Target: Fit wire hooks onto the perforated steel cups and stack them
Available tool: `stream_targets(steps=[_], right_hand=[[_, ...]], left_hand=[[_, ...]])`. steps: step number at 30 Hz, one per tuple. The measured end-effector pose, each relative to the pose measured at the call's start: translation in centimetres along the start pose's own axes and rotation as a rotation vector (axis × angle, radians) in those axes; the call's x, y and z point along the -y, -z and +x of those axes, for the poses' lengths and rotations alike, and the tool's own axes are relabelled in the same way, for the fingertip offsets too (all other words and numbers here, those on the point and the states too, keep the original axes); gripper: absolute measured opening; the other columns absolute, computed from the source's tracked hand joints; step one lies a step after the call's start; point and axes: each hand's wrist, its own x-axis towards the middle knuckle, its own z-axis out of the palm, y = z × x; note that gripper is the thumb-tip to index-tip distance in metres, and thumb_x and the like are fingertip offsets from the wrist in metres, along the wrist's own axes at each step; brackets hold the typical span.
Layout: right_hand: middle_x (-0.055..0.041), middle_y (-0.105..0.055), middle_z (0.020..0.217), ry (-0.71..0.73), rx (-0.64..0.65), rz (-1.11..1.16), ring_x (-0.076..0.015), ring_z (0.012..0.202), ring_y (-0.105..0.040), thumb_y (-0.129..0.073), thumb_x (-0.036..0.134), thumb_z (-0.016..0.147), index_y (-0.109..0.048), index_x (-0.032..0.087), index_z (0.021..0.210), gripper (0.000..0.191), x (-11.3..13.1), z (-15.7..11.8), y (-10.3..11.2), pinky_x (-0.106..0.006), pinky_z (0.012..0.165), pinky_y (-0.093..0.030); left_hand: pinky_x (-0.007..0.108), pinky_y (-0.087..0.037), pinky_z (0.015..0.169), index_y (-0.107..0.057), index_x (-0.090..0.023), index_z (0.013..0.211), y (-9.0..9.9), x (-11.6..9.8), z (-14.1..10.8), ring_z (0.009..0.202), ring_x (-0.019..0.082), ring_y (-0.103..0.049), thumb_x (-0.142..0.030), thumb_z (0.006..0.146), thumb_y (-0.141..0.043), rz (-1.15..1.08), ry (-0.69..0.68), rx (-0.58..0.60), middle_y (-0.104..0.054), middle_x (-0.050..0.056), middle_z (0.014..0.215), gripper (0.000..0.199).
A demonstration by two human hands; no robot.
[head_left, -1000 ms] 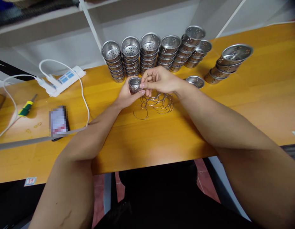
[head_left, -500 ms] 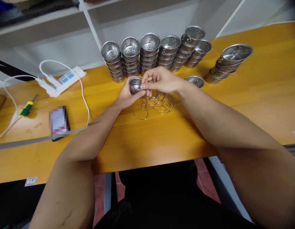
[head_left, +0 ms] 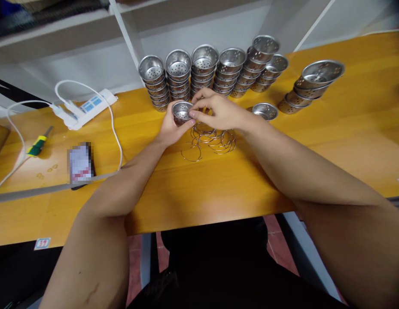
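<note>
Perforated metal cup [head_left: 181,111] is in the left hand [head_left: 169,129], just above the table [head_left: 186,193] — mouth up, central axis near upright, no obvious long axis. Left fingers and thumb wrapped round it. Right hand [head_left: 221,112] half-curled, fingertips at the cup's right rim; can't tell if they grip anything.

Progress: looks mid-batch, this cup still in hand. Wire pieces [head_left: 201,139] lie loose just below the hands, a loose cup [head_left: 265,112] to the right. Upright stacks [head_left: 203,77] behind, leaning stack [head_left: 310,91] far right — finished or waiting, can't tell.
</note>
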Motion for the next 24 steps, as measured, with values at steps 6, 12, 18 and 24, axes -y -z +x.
stream_targets(steps=[6,12,18,24], right_hand=[[-0.0165,-0.078,0.153,0.049,0.066,-0.021,-0.0415,0.156,-0.072,-0.079,0.071,0.125,-0.101,0.028,0.131,0.048,-0.9,-0.2,-1.4,-0.073,0.154,-0.053],[-0.0175,-0.077,0.155,0.065,0.035,-0.023,-0.0448,0.157,-0.071,-0.088,0.081,0.117,-0.098,0.029,0.140,0.058,-0.8,-0.2,-1.5,-0.078,0.155,-0.051],[-0.0203,-0.078,0.167,0.073,-0.014,-0.069,-0.0504,0.160,-0.070,-0.107,0.075,0.098,-0.081,0.028,0.170,0.090,0.0,0.1,-1.4,-0.076,0.149,-0.056],[-0.0200,-0.076,0.161,-0.046,0.019,-0.244,-0.0483,0.148,-0.074,-0.116,0.050,0.091,-0.085,0.026,0.156,0.077,1.7,-1.1,5.8,-0.070,0.143,-0.063]], left_hand=[[0.060,-0.065,0.143,-0.050,-0.037,0.183,0.1,0.5,0.0,0.156,0.035,-0.081,-0.099,0.105,-0.092,0.033,-0.057,0.056,-0.074,0.013,0.165,0.108],[0.060,-0.064,0.145,-0.052,-0.037,0.180,0.1,1.3,0.0,0.158,0.036,-0.079,-0.099,0.101,-0.096,0.028,-0.046,0.026,-0.073,0.013,0.163,0.110],[0.057,-0.070,0.137,-0.044,-0.037,0.185,-0.3,2.6,-0.1,0.159,0.037,-0.080,-0.104,0.095,-0.097,0.019,-0.124,0.074,-0.065,0.016,0.177,0.124],[0.053,-0.075,0.120,-0.039,-0.045,0.191,-0.3,1.2,-0.4,0.154,0.035,-0.078,-0.097,0.092,-0.105,0.040,-0.019,0.142,-0.062,0.015,0.182,0.130]])
